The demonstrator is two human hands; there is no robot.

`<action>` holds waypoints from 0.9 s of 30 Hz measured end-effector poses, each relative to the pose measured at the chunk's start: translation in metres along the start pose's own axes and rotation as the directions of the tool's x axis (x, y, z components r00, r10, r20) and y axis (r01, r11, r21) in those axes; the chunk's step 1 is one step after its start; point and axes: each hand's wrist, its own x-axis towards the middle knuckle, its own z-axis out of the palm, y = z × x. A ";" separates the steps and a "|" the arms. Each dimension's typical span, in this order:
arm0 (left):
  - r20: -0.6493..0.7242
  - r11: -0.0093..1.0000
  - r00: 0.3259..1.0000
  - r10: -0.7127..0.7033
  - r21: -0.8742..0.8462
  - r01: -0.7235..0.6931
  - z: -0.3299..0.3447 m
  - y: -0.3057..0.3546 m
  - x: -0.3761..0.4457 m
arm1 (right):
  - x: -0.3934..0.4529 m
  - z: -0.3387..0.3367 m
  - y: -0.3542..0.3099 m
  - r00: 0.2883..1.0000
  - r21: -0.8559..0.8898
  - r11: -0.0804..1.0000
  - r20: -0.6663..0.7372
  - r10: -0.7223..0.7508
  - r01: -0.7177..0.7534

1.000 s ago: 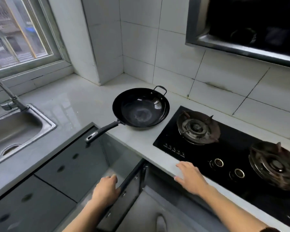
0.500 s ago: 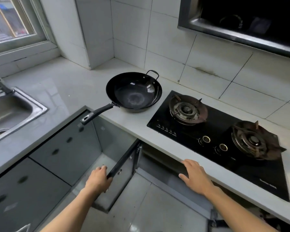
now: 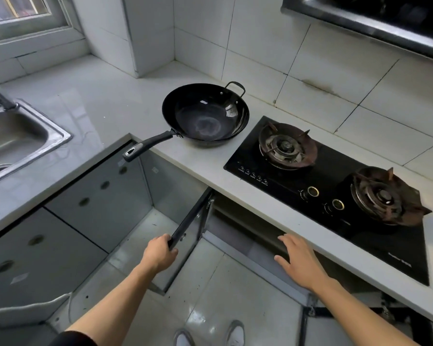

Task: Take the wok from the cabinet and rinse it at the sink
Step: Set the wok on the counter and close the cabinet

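I had the wok [image 3: 205, 115] already out of the cabinet and parked on the table [image 3: 90, 113], between the sink [image 3: 18, 136] and the gas hob [image 3: 335, 196], its long handle [image 3: 148, 146] jutting out past the table's edge where I could catch it easily. My left hand [image 3: 160, 253] gripped the top edge of the open cabinet door [image 3: 190, 221], fingers curled round the thin panel, which I read as getting ready to swing it closed. My right hand [image 3: 300, 260] lay with its fingers straight and spread against the dark rail under the table's front edge, holding nothing, probably to steady me. The wok looked like dark, thin steel, round-bellied and glossy, with a pale worn patch at the bottom and a small loop handle [image 3: 235, 87] on the far side. The table was smooth pale stone, the sink brushed steel, the cabinet fronts grey and reflective. Rinsing was not yet begun.
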 end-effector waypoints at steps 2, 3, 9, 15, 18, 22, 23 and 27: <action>0.010 0.998 0.999 -0.031 -0.051 0.032 0.006 0.006 -0.003 | -0.002 -0.001 0.003 1.000 -0.001 1.000 0.001 0.007 -0.007; 0.021 0.996 0.999 -0.044 -0.072 0.045 0.011 0.009 -0.004 | -0.004 -0.001 0.006 1.000 -0.001 1.000 0.003 0.013 -0.013; 0.115 0.932 0.985 -0.130 -0.326 0.162 0.045 0.034 -0.014 | -0.002 -0.009 0.031 0.998 0.003 0.999 -0.018 0.052 -0.052; 0.310 0.670 0.929 -0.203 -0.648 0.363 0.079 0.072 -0.021 | 0.001 -0.007 0.058 0.988 0.000 0.989 -0.032 0.149 -0.149; 0.401 0.610 0.902 -0.159 -0.679 0.410 0.087 0.101 -0.027 | 0.007 -0.009 0.076 0.980 -0.020 0.980 -0.017 0.198 -0.198; 0.466 0.542 0.877 -0.121 -0.709 0.451 0.098 0.134 -0.030 | 0.008 -0.006 0.094 0.968 0.010 0.969 0.056 0.244 -0.245; 0.480 0.528 0.870 -0.113 -0.713 0.462 0.100 0.142 -0.031 | 0.007 -0.003 0.097 0.967 0.034 0.969 0.085 0.241 -0.245; 0.541 0.438 0.834 -0.107 -0.727 0.528 0.110 0.175 -0.033 | 0.001 0.007 0.106 0.977 0.059 0.978 0.087 0.196 -0.201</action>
